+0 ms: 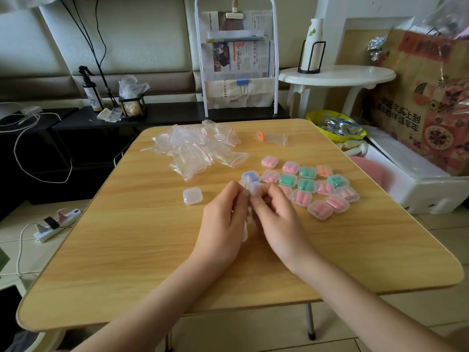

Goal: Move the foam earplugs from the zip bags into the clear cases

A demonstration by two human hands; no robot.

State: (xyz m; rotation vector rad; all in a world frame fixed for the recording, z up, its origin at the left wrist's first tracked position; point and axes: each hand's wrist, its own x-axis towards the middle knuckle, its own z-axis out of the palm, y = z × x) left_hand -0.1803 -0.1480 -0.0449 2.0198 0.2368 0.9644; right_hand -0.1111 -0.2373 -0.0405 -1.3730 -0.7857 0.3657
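My left hand (223, 219) and my right hand (275, 215) meet over the middle of the wooden table (127, 250), both pinching a small clear zip bag (253, 189); what is inside is hidden. An empty closed clear case (192, 196) sits left of my hands. Several filled cases (322, 189) with pink, green, orange and blue earplugs cluster to the right. A pile of empty zip bags (200, 151) lies at the back. One bag with orange earplugs (272, 137) rests at the back right.
A newspaper rack (238, 62) stands behind the table. A white round side table (337, 76) with a cup holder is at the right, with a yellow bowl (335, 128) and a cardboard box (429, 102) nearby. A power strip (57, 224) lies on the floor at left.
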